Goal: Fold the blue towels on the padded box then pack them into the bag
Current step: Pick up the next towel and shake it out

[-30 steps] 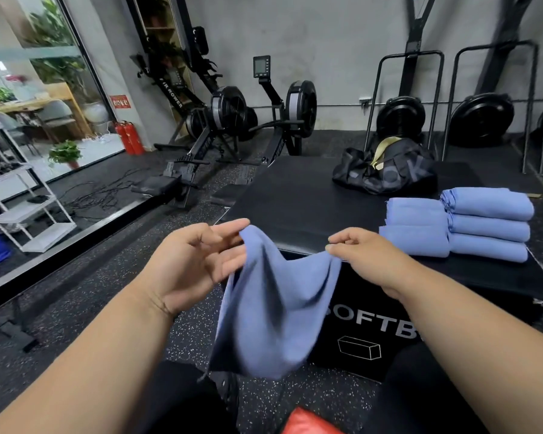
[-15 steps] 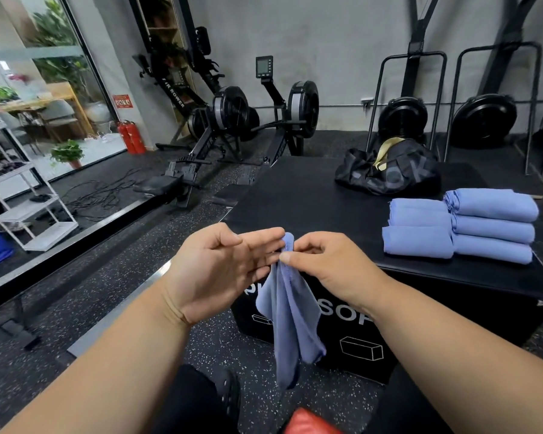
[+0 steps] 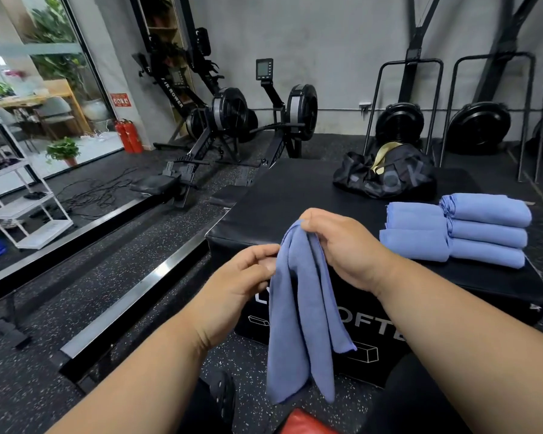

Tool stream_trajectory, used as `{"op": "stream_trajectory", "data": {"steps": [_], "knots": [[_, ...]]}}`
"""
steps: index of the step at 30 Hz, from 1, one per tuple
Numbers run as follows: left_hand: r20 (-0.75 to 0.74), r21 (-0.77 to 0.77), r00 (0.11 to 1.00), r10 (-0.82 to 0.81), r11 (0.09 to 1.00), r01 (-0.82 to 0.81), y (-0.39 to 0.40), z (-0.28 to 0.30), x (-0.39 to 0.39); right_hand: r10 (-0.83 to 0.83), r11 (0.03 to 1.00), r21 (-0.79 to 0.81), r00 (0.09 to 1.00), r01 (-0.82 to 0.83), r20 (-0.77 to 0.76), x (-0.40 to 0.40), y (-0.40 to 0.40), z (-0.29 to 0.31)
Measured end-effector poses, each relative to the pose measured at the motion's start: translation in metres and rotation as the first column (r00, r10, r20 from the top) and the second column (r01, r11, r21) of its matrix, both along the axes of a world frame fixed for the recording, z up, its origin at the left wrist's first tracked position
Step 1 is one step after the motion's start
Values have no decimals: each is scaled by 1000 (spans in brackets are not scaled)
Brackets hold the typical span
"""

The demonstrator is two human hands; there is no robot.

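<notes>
Right hand [image 3: 342, 245] pinches towel [image 3: 301, 314] top above padded box [image 3: 295, 195] edge, draping for fold; left hand [image 3: 242, 277] fingers [image 3: 264, 252] nip its side.

Held towel [image 3: 301, 308] and folded towels [image 3: 458, 230] — plain blue; padded box [image 3: 295, 195] black with white print; bag [image 3: 386, 177] black, grey lettering, a possibly tan strap; floor [image 3: 91, 292] black, white-speckled.

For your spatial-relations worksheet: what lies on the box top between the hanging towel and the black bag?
Head view: only bare black padded box top lies between the hanging towel and the bag.
</notes>
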State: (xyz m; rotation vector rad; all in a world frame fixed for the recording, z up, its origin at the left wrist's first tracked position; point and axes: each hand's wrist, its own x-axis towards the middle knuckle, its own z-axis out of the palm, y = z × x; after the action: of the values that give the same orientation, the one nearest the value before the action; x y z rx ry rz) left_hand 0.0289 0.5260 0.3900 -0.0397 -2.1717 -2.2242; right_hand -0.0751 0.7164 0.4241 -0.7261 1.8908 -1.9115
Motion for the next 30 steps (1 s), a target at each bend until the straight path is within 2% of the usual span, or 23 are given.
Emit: {"op": "stream_trajectory", "data": {"steps": [4,8,14,19,21,27,30], "knots": [[3,-90,1000,12,996,-12,5,0,3,45,999,13,999,-45,20,-9,-4,3],[-16,-25,997,72,997,-72,10,4,-1,49,995,92,999,-50,3,-12,-12,10],[18,184,982,187,965,-187,-2,29,-11,-192,944,244,972,221,-138,-14,-11,5],[24,326,988,155,933,-154,-21,63,-25,-350,890,251,923,381,-162,1,3,-37],[-2,343,992,128,932,-119,-24,77,-28,-356,891,253,926,377,-125,7,6,-56],[-43,367,999,-6,930,22,-36,107,-31,-307,923,280,945,266,116,10,11,-74],[-75,326,997,-26,944,49,-38,127,-31,-273,940,264,940,215,206,6,7,-75]]}}
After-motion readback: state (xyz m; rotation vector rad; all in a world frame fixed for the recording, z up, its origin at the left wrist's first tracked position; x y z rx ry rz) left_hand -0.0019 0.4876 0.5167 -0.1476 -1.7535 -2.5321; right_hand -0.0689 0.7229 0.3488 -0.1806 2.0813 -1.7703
